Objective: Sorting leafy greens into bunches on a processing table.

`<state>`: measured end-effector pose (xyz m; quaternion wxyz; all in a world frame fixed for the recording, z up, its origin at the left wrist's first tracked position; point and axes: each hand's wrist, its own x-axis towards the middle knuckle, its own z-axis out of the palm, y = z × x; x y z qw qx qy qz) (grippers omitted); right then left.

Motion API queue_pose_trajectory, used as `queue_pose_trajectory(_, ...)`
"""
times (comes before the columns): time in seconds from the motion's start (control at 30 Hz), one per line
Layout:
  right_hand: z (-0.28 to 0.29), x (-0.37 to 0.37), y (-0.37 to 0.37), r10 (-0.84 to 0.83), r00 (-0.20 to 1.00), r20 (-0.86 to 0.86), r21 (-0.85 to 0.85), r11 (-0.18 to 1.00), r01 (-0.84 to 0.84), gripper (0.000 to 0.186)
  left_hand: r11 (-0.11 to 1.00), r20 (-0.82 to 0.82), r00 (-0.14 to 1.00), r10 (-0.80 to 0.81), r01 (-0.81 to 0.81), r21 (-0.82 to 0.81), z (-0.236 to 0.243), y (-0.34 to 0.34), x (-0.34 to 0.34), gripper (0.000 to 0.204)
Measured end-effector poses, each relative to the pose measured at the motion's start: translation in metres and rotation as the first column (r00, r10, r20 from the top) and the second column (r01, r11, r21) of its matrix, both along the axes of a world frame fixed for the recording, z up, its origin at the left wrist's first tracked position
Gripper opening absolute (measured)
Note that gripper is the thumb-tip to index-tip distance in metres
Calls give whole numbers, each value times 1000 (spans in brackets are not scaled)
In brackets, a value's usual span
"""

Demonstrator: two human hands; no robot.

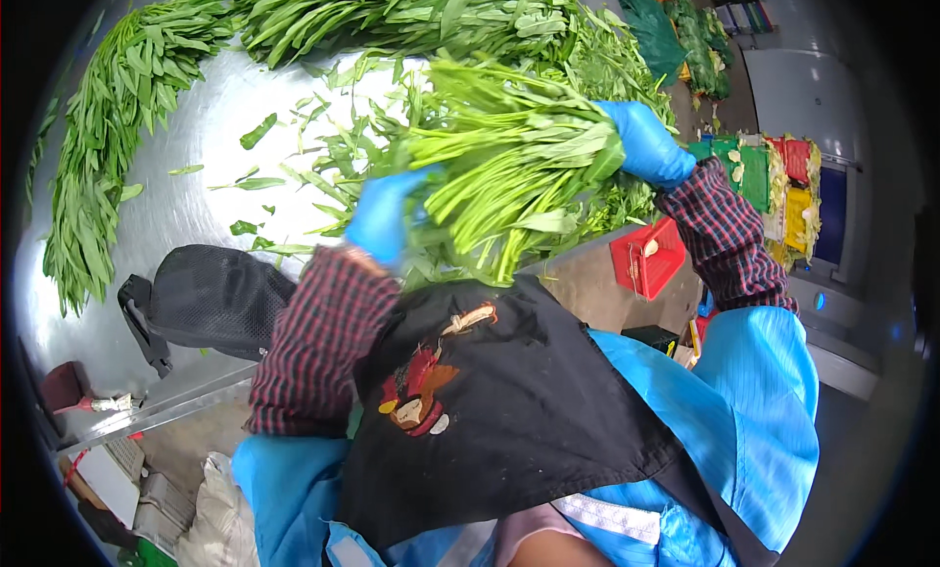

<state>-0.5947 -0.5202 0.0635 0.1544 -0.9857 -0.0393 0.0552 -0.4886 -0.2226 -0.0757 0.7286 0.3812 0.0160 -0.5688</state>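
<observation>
My right hand, in a blue glove, is closed around a bunch of water spinach. The bunch has long pale green stems and narrow leaves, and its stems fan out to the left over the table's near edge. Close to those stems is my left hand, also in a blue glove. Motion smears its fingers, and the stems partly hide them. Loose leaves lie scattered on the shiny metal table, to the left of the bunch.
More greens are heaped along the far edge and the left side of the table. A black mesh bag lies near its front edge. On the floor to the right are a red basket and colourful crates.
</observation>
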Motion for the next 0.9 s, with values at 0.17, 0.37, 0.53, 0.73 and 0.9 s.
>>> queue_pose_trajectory(0.17, 22, 7, 7, -270, 908, -320, -95, 963, 253, 39, 999, -160, 986, 51, -47, 28, -3, 6, -2, 33)
queue_pose_trajectory(0.37, 18, 3, 3, -215, 930, -299, -87, 976, 198, 39, 988, -135, 990, -32, 11, -156, -39, 20, 7, 30)
queue_pose_trajectory(0.53, 16, 12, 10, -149, 959, -240, -75, 988, 134, 32, 985, -196, 980, 17, -50, -166, -4, -1, -11, 43)
queue_pose_trajectory(0.73, 23, 4, 1, -338, 895, -291, -91, 941, 326, 35, 975, -282, 959, 28, -88, -204, -92, 33, 16, 42)
queue_pose_trajectory(0.9, 13, 19, 24, -238, 945, -226, -147, 967, 208, 37, 976, 180, 973, -143, 168, -135, 11, -17, -35, 49)
